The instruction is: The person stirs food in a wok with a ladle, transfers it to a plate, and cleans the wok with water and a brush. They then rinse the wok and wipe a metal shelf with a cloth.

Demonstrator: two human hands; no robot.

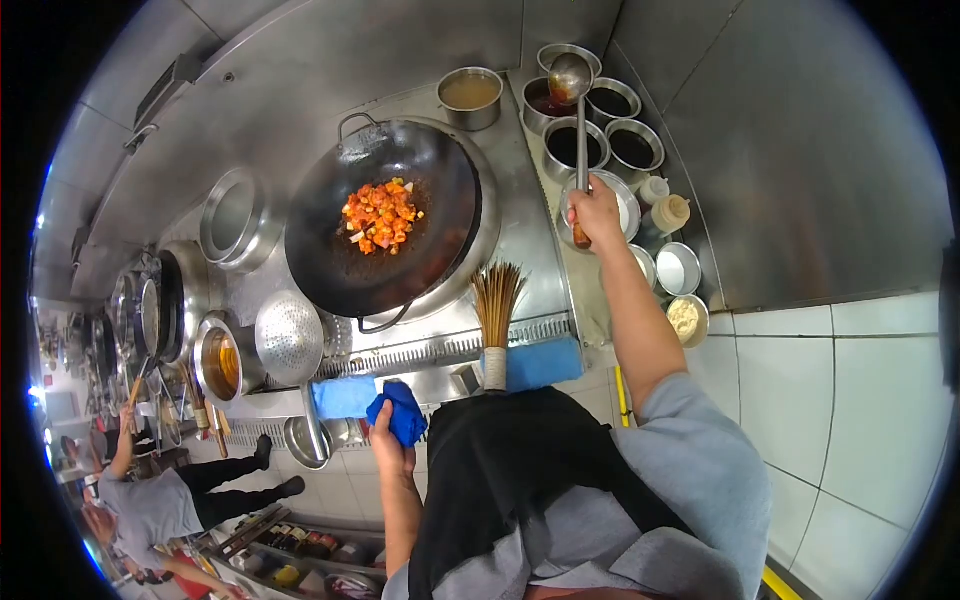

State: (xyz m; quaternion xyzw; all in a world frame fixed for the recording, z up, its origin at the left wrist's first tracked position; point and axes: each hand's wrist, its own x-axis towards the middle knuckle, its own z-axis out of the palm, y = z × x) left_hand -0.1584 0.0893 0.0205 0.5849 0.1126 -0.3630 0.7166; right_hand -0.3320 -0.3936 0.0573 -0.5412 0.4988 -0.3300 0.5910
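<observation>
My right hand is closed round the wooden-ended handle of a ladle. The ladle's bowl is over the metal pots of sauce at the back right, with some reddish stuff in it. In my left hand is a bunched dark blue cloth, held in front of the stove edge. A large black wok with two loop handles sits on the stove, apart from both hands. Chopped orange-red food lies in the middle of the wok.
A bamboo brush stands at the stove's front edge beside a folded light blue cloth. Left of the wok are a perforated strainer and an oil pot. Squeeze bottles stand far right. Another person works at the left.
</observation>
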